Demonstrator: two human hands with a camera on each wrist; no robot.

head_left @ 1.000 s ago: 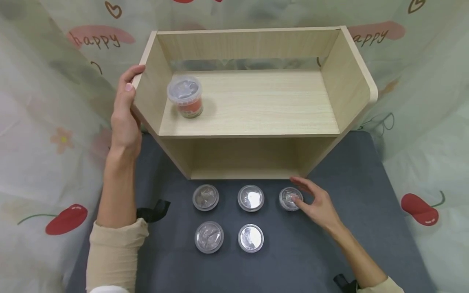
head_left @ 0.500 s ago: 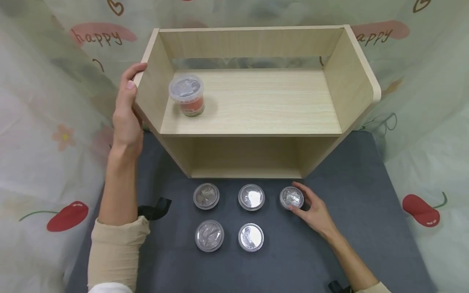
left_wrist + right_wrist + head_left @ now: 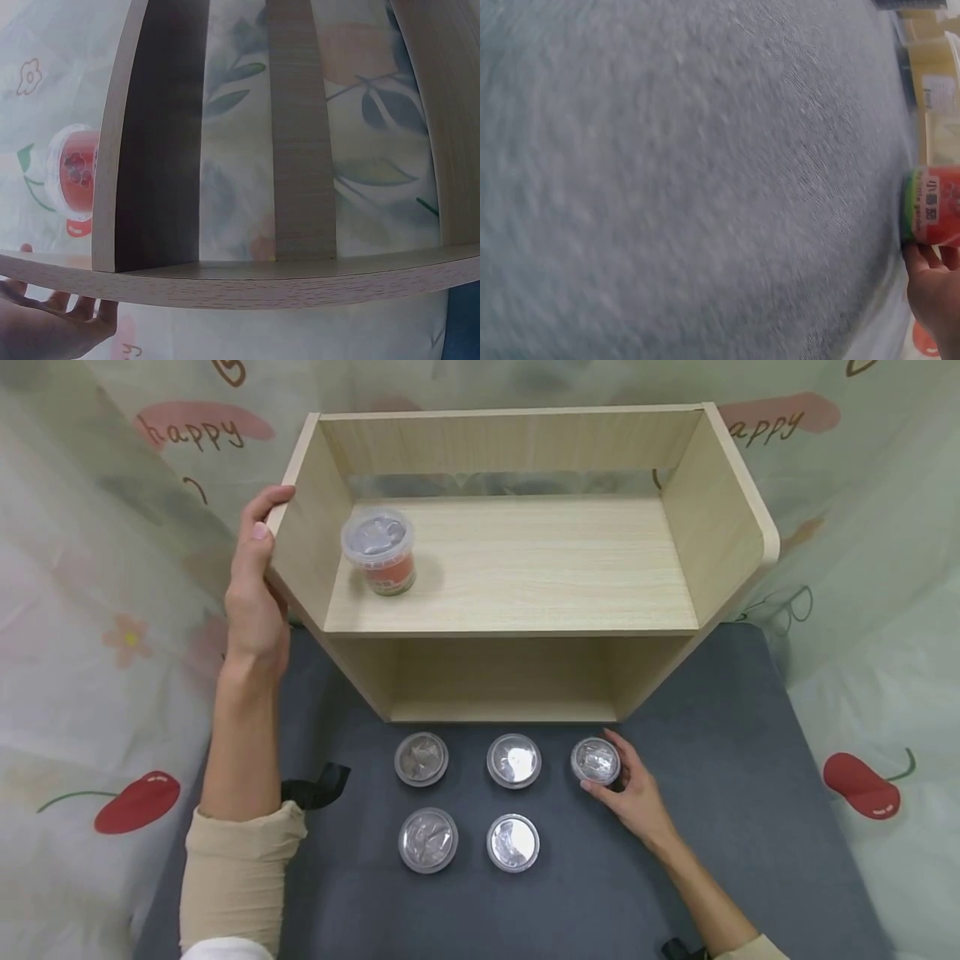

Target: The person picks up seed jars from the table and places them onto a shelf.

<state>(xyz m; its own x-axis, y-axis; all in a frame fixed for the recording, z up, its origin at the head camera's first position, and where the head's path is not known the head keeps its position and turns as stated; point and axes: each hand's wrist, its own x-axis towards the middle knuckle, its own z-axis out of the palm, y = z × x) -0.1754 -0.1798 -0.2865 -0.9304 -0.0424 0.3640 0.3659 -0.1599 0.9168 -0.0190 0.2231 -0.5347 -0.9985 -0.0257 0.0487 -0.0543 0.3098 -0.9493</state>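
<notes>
My left hand (image 3: 253, 589) grips the left side panel of a pale wooden two-tier shelf (image 3: 525, 572). In the left wrist view, the fingers (image 3: 94, 315) are at the panel's edge. My right hand (image 3: 637, 802) holds a small lidded plastic cup (image 3: 596, 762) by its side, thumb in front and fingers behind, close before the shelf's lower right corner. The right wrist view shows this cup's red and green label (image 3: 931, 202) with printed characters. A similar cup (image 3: 386, 568) with a clear lid and red label stands upright on the upper tier, at the left.
Several more lidded cups stand on the dark grey cloth: a back-left cup (image 3: 422, 759), a back-middle cup (image 3: 513, 761), a front-left cup (image 3: 428, 840) and a front-middle cup (image 3: 513, 842). A printed curtain (image 3: 105, 710) surrounds the table. A black strap (image 3: 318, 787) hangs by the left wrist.
My right hand's fingers have come from above the cup down around its side, and the arm has shifted slightly left. My left hand keeps its grip on the shelf panel.
</notes>
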